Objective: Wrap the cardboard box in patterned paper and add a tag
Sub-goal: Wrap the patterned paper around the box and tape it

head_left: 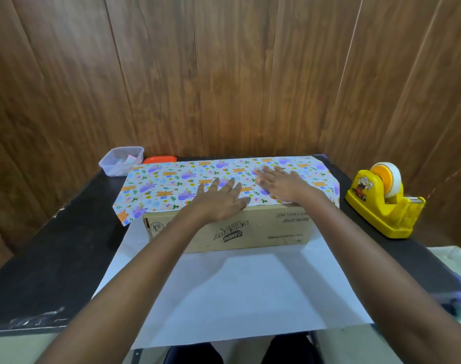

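Cardboard box [240, 229] lies mid-table on the white underside of the patterned paper [171, 185], whose far flap is folded over the box top. Left hand [221, 200] and right hand [282, 183] press flat on that flap, fingers straight and slightly spread (printing on the box reads upside down). A yellow tape dispenser [382, 200] stands right; a clear plastic container [121, 160] and orange lid [159, 159] sit far left on the black table [53, 253].
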{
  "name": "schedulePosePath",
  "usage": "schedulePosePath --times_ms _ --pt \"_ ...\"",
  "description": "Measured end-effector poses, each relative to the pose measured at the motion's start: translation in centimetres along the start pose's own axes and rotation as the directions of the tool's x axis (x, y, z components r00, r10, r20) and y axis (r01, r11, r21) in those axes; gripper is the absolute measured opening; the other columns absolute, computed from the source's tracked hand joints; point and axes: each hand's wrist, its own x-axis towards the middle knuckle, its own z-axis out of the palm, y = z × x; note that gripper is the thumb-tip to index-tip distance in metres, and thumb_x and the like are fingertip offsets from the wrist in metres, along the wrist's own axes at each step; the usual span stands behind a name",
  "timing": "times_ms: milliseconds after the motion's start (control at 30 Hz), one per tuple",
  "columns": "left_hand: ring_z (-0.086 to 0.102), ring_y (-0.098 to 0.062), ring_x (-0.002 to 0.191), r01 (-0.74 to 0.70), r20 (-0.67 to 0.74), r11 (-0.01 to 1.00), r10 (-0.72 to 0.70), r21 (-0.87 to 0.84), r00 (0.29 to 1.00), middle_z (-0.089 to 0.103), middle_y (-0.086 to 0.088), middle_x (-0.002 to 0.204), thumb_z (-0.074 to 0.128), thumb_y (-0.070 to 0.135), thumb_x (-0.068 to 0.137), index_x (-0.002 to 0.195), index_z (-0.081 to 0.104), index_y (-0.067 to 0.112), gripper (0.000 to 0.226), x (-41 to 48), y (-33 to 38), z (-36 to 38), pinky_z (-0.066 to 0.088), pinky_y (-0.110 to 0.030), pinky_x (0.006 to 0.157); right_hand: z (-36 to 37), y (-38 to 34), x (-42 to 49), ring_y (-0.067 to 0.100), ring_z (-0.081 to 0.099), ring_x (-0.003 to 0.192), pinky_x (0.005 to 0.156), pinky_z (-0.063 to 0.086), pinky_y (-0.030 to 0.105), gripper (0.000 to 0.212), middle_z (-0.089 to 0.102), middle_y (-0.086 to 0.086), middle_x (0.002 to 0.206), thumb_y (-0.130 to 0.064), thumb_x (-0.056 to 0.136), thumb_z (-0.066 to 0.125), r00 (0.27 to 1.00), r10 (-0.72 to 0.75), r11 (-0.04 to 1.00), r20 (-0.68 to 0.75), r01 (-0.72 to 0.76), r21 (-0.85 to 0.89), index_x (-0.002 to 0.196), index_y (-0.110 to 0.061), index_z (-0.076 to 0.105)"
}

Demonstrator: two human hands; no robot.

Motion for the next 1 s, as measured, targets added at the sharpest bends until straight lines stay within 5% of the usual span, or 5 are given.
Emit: schedulePosePath --times_ms 200,300,567,733,1000 --pt "-0.015 -0.025 0.144 -0.07 0.048 0.998 0.07 0.008 0.996 -0.013 0.011 0.157 0.019 0.065 0.091 0.149 -0.001 0.036 0.068 -0.2 -0.7 -0.3 -0.01 -0.054 0.114 -0.7 0.5 -1.3 0.021 0.013 0.146 0.113 0.015 0.043 0.048 0.014 -0.002 0.158 -0.036 0.103 0.026 0.998 -0.014 0.968 -0.055 0.027 0.249 0.149 -0.027 0.02" --pt "-0.013 -0.026 0.145 -0.082 0.029 0.994 0.08 0.076 0.996 -0.014 0.01 0.157 0.022 0.072 0.085 0.146 -0.004 0.045 0.072 -0.2 -0.6 0.0 -0.007 -0.056 0.113 -1.1 2.1 -3.2 0.022 0.051 0.124 0.1 0.041 0.033 0.037 0.052 0.005 0.138 -0.027 0.099 0.043 0.958 0.188 0.652 -0.217 0.043 0.757 0.133 -0.018 0.052" --pt "-0.012 -0.025 0.145 -0.077 0.025 0.992 0.075 0.105 0.997 -0.012 0.011 0.157 0.002 0.1 0.037 0.14 -0.009 0.055 0.113 0.2 -0.8 0.6 -0.003 -0.061 0.111 0.2 12.9 -11.2 0.034 0.044 0.121 0.098 0.036 0.04 0.04 0.056 0.016 0.126 -0.029 0.088 0.051 0.34 0.754 0.655 -0.563 -0.312 0.688 0.122 -0.008 0.059" --pt "-0.012 -0.025 0.145 -0.07 0.0 0.988 0.071 0.138 0.998 -0.012 0.01 0.157 0.022 0.083 0.062 0.142 -0.008 0.053 0.09 0.1 -0.5 0.7 -0.002 -0.061 0.111 3.3 17.5 -12.9 0.033 0.055 0.112 0.09 0.048 0.042 0.066 0.058 0.013 0.125 -0.029 0.069 0.081 0.466 0.88 0.257 -0.094 -0.301 0.918 0.122 -0.004 0.052" --pt "-0.01 -0.025 0.145 -0.07 -0.022 0.985 0.074 0.16 0.997 -0.012 0.01 0.157 0.029 0.08 0.07 0.142 -0.009 0.053 0.086 0.4 -0.8 0.9 0.001 -0.061 0.111 4.8 14.8 -12.2 0.034 0.058 0.101 0.083 0.048 0.041 0.043 0.061 0.015 0.108 -0.024 0.076 0.076 0.365 0.902 0.348 -0.232 -0.297 0.889 0.107 -0.008 0.051"
